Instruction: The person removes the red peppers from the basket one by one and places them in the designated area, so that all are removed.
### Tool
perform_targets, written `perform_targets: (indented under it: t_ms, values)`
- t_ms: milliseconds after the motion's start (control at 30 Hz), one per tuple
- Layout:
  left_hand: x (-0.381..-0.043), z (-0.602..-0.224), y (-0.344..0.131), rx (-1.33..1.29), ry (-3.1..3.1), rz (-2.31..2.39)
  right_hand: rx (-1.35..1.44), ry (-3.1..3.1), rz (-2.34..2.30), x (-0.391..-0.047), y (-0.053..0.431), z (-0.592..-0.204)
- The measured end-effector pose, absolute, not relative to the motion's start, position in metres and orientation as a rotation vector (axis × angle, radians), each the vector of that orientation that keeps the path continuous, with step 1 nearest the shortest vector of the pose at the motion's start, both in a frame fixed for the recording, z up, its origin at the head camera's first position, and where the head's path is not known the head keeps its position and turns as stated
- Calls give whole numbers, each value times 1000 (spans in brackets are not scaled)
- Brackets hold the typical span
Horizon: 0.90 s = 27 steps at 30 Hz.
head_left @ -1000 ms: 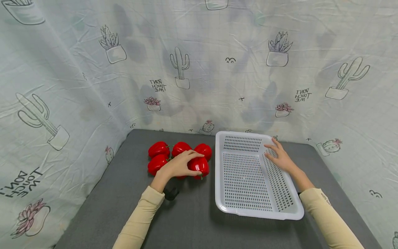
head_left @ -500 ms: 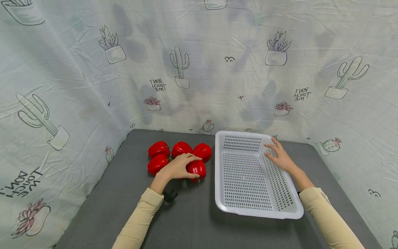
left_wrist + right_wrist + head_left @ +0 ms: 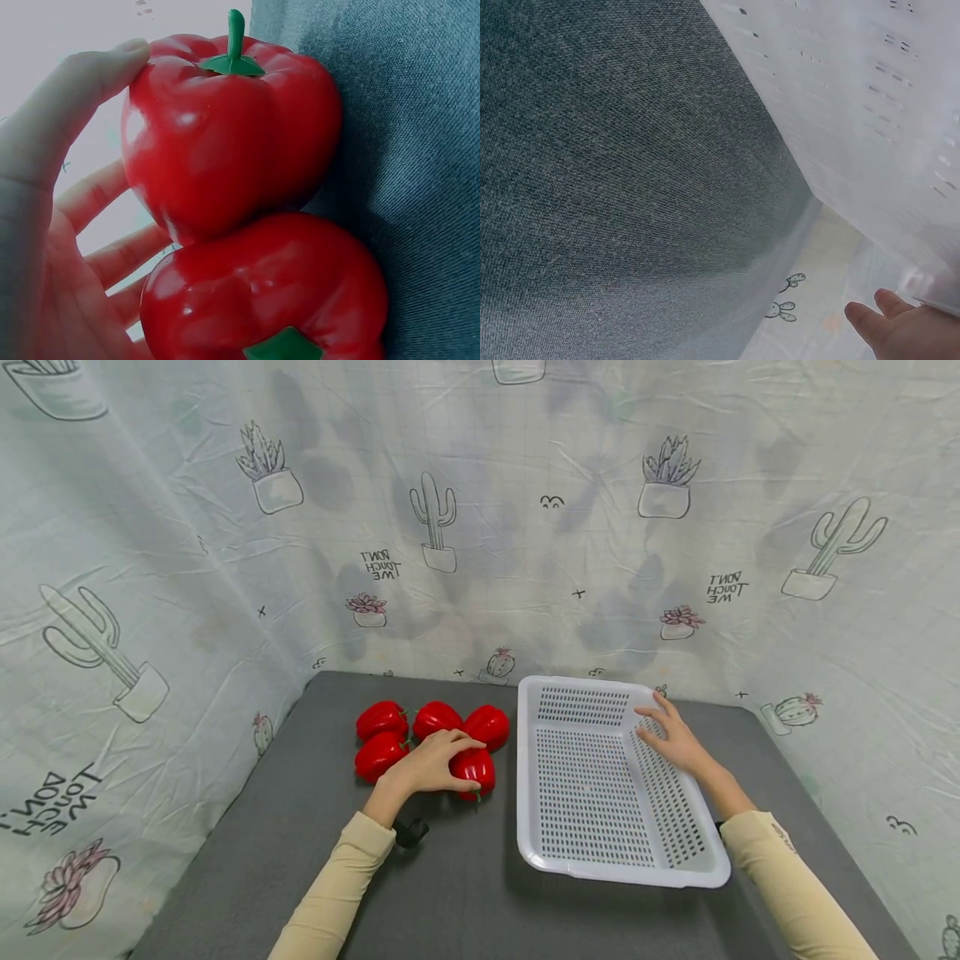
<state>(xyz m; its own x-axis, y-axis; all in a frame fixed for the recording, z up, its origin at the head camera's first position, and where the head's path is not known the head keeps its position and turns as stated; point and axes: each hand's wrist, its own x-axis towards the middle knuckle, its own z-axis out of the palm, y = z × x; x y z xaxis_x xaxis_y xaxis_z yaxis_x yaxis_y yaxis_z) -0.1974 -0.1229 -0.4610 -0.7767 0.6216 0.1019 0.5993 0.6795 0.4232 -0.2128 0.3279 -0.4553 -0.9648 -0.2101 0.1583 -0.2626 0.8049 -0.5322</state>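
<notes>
My left hand (image 3: 431, 762) reaches over a cluster of glossy red bell peppers and holds the front right bell pepper (image 3: 474, 772) between thumb and fingers. In the left wrist view, the thumb lies by the top of this bell pepper (image 3: 229, 135), whose green stem points up. Directly below it another bell pepper (image 3: 262, 285) touches it. The right hand (image 3: 678, 742) rests at the right rim of a white perforated plastic basket (image 3: 528, 793), its fingers loosely spread. In the right wrist view, two fingertips (image 3: 866, 321) show past the basket's outer wall (image 3: 840, 97).
Other bell peppers, such as the far left one (image 3: 382, 720) and the far right one (image 3: 487, 727), lie close together left of the basket. A dark grey cloth (image 3: 247, 860) covers the table. Behind hangs a cactus-print curtain (image 3: 510, 552).
The left hand and its bell pepper have shifted slightly left and nearer to the person, opening a gap to the far right pepper. The right hand and basket stay about the same.
</notes>
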Motion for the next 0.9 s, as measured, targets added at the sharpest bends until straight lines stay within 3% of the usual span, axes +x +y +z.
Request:
perform_targets:
  t_ms: [900]
  values:
    - [-208, -445, -116, 1046, 2791, 469, 501, -3006, 973, -214, 334, -440]
